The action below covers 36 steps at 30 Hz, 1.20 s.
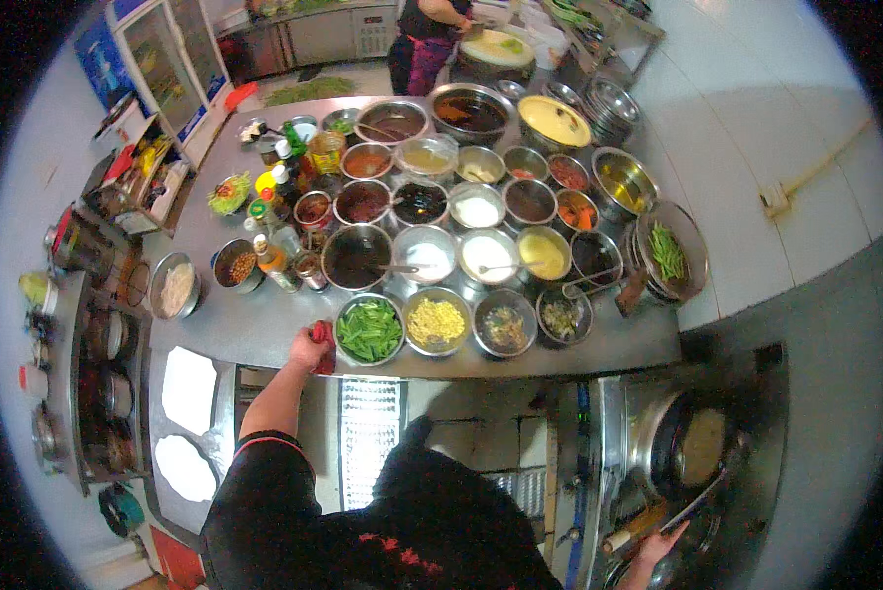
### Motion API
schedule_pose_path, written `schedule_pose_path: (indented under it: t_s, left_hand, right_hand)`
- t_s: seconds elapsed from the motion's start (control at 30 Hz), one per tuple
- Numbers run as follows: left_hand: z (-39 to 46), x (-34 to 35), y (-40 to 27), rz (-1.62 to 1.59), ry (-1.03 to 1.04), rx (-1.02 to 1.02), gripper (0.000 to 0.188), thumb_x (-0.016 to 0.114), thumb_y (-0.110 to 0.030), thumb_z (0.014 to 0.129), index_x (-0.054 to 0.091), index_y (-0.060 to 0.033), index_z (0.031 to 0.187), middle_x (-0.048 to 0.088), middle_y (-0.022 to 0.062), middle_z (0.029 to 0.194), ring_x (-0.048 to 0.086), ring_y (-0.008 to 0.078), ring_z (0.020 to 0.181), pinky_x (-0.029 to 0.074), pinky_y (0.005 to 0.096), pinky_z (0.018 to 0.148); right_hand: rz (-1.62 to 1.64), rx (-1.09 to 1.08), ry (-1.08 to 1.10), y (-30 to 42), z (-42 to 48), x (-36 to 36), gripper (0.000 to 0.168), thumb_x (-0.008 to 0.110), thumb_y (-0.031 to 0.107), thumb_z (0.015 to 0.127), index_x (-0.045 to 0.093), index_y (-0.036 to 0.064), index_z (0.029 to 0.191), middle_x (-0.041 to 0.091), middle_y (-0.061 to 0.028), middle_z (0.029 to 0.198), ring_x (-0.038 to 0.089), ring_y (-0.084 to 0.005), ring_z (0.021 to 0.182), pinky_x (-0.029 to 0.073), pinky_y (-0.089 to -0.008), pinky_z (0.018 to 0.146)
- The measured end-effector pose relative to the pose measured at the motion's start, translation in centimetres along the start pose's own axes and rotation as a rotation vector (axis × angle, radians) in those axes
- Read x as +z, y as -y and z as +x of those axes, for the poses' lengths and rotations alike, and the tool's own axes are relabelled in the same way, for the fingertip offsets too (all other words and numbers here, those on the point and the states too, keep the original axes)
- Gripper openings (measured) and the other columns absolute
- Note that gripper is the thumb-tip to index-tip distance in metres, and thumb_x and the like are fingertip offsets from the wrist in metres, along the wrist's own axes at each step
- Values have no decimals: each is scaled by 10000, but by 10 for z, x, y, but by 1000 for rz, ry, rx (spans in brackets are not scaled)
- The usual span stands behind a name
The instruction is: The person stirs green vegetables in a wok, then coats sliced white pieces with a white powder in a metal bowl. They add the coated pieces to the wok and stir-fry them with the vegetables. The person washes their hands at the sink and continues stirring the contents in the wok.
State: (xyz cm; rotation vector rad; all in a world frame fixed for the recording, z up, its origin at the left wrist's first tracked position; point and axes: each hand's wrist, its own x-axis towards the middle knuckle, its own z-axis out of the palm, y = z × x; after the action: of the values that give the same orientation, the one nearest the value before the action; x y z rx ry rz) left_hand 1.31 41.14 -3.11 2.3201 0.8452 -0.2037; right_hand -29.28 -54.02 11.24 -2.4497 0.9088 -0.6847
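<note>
My left hand (pixel 309 349) is closed around a red cloth (pixel 326 360) at the counter's front edge. Just right of the cloth stands a steel bowl of cut green vegetable pieces (pixel 369 330). At the lower right, my right hand (pixel 655 549) grips the long metal handle (pixel 696 509) of a cooking utensil. That handle slants up to the rim of a dark wok (pixel 670 461), where the utensil's head is hard to make out. Pale liquid (pixel 703 446) shows inside the wok. A wooden handle (pixel 637 525) lies beside my right hand.
Many steel bowls of sauces and seasonings cover the steel counter (pixel 264 332), with bottles (pixel 272 258) on the left. Two white plates (pixel 188 391) rest at the lower left beside a shelf rack (pixel 80 383). Another person (pixel 427 37) stands beyond the counter. A tiled wall (pixel 751 147) bounds the right.
</note>
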Motion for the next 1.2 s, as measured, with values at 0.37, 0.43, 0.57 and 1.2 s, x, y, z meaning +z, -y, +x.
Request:
schedule_pose_path:
  t_s: [0.37, 0.43, 0.57, 1.2]
  left_hand:
    - [-164, -28, -41, -731, 1035, -446, 497, 613, -197, 810, 525, -46, 1275, 646, 145, 1073, 640, 349, 978, 543, 516, 864]
    - [-204, 15, -82, -804, 1045, -484, 503, 623, -205, 808, 515, -65, 1279, 639, 139, 1098, 636, 357, 986, 533, 531, 887]
    - [-249, 96, -177, -662, 1485, -171, 230, 612, -186, 811, 588, -36, 985, 647, 135, 882, 632, 277, 789, 524, 404, 686]
    - [-305, 278, -451, -652, 1658, 176, 522, 652, -226, 830, 446, -104, 1294, 597, 127, 1022, 616, 275, 829, 554, 396, 645]
  right_hand:
    - [-521, 224, 451, 60, -3, -154, 566, 513, 105, 848, 504, 220, 1402, 647, -210, 1148, 631, -383, 1035, 512, -439, 862]
    - [-392, 146, 441, 39, 4, -141, 595, 540, 91, 838, 479, 196, 1420, 596, -199, 1271, 594, -376, 1123, 485, -411, 932]
    - [-211, 93, 247, -22, 15, -70, 617, 528, 99, 859, 438, 206, 1460, 682, -168, 1079, 680, -309, 909, 540, -382, 773]
    - [688, 761, 201, -5, 115, 0, 680, 515, 105, 926, 270, 309, 1528, 619, -54, 869, 530, -176, 534, 454, -350, 458]
